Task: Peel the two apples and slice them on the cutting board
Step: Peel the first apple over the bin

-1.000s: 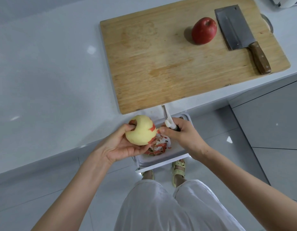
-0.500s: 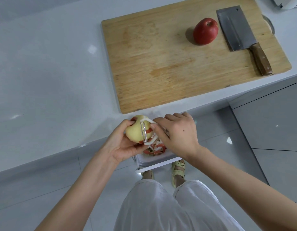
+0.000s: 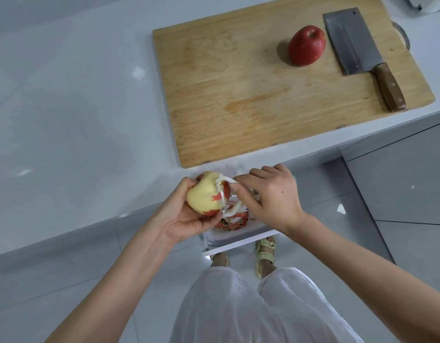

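the cutting board [image 3: 238,95] lies on the pale tabletop [image 3: 78,107]. just past its near edge, off the tabletop, the left hand [image 3: 181,214] grips a partly peeled apple [image 3: 202,194], its fingers [image 3: 186,184] curled round the fruit from the side away from the board's middle. the apple is mostly pale flesh, with red skin left on the side facing the right hand [image 3: 270,196]. that hand's fingers [image 3: 243,179] pinch a white peeler [image 3: 221,198], whose blade lies against the remaining red skin. below both hands, nearer the person than the board, a white bin [image 3: 238,237] holds red peels [image 3: 235,219]. on the board's far right part a whole red apple [image 3: 306,45] stands unpeeled, with a cleaver [image 3: 354,43] flat on the board just beside it, its wooden handle pointing toward the board's near right corner.
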